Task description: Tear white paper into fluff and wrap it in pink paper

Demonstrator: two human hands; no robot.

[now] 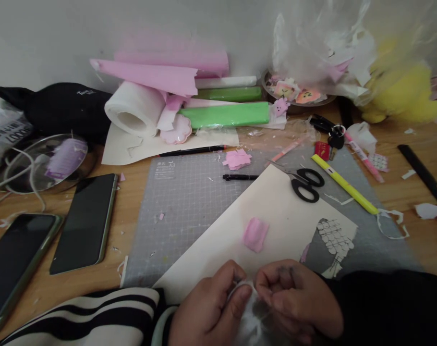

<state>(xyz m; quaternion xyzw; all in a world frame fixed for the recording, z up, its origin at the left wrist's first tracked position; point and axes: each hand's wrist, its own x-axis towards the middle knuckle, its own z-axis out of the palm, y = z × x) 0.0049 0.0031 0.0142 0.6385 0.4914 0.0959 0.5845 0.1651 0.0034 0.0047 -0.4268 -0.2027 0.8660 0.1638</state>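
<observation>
Both hands meet at the bottom edge of the head view. My left hand (211, 307) and my right hand (297, 300) pinch a small white fluffy piece (249, 310) between their fingertips. They hover over a cream sheet of paper (276, 211) lying on a grey cutting mat (182, 202). A small folded pink paper piece (255, 234) rests on the sheet just beyond my fingers. A patch of white scale-shaped cutouts (334, 236) sits at the sheet's right corner.
Black scissors (307, 182), a yellow knife (344, 184), a black pen (240, 177) and a pink cutout (237, 159) lie on the mat. Two phones (85, 223) lie left. Paper rolls (175, 91), a yellow plush (402, 91) and a plastic bag stand at the back.
</observation>
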